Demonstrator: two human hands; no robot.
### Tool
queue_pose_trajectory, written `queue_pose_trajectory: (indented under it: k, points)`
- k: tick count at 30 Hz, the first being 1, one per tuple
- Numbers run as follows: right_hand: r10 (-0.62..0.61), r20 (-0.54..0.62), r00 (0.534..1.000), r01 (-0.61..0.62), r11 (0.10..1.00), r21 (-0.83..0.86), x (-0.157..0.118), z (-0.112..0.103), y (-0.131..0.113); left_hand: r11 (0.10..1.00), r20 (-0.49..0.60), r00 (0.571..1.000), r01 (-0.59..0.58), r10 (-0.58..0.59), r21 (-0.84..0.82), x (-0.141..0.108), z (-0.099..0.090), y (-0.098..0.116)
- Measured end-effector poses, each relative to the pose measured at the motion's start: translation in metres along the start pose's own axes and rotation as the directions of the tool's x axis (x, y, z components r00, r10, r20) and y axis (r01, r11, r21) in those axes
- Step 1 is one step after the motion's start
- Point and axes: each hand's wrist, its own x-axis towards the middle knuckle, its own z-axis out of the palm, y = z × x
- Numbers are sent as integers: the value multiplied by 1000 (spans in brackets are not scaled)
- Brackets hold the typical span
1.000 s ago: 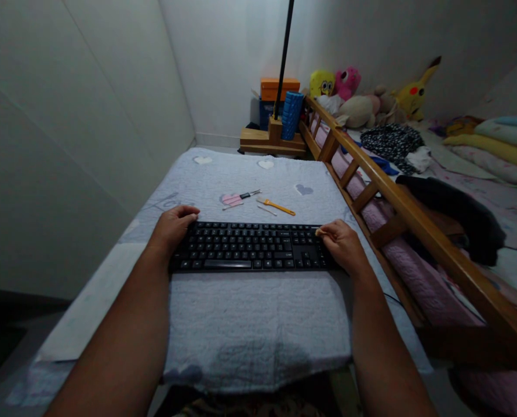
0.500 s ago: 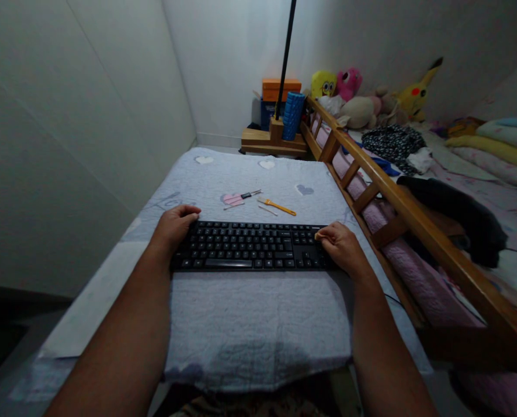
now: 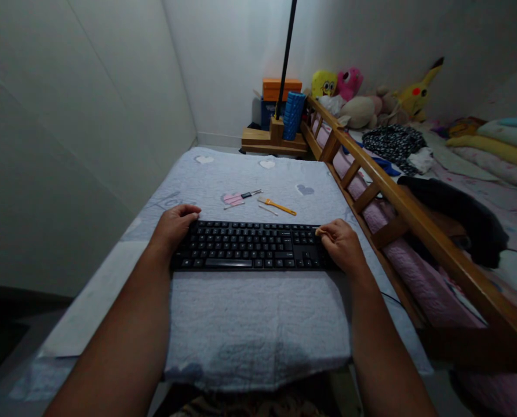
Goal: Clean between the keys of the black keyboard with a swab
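Note:
A black keyboard point(image 3: 241, 246) lies flat across the cloth-covered table in front of me. My left hand point(image 3: 177, 226) grips its far left corner, thumb and fingers closed at the edge. Over the number keys at the right end, my right hand point(image 3: 339, 240) is closed on a small tan piece of cloth or sponge point(image 3: 321, 232), pressed to the keys. Most of that piece is hidden by my fingers. Beyond the keyboard are a yellow-handled brush point(image 3: 282, 207), a thin tool with a black grip point(image 3: 247, 196) and two cotton swabs point(image 3: 268, 211).
A pale quilted cloth point(image 3: 258, 324) with heart patterns covers the table. Along the right runs a wooden bed rail point(image 3: 384, 179), with clothes and plush toys behind it. A wall point(image 3: 88, 145) rises at the left. At the far end stand a blue foam roller point(image 3: 293, 116) and an orange box point(image 3: 280, 88).
My right hand has shifted slightly away from me along the right end of the keyboard, still pinching the tan piece. My left hand and the keyboard stay in place.

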Motion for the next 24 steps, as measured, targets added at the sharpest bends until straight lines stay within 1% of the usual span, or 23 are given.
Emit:
queue_pose_trajectory:
  k: [3, 8, 13, 20, 24]
  points:
    - [1, -23, 1000, -2, 1000, -27, 2, 5, 4, 1000, -5, 1000, 0, 0, -3, 0, 0, 0]
    - [3, 41, 999, -1, 999, -54, 1, 8, 7, 1000, 6, 1000, -11, 12, -13, 3, 0, -5]
    - [-6, 75, 997, 10, 999, -51, -2, 4, 4, 1000, 11, 1000, -15, 15, -26, 5, 0, -9]
    - [-23, 127, 992, 26, 999, -19, -6, -2, 0, 1000, 5, 1000, 10, -10, -9, 1, 0, -2]
    - [-33, 156, 987, 31, 999, 14, -7, -4, -3, 1000, -2, 1000, 0, 0, -12, 0, 0, 0]
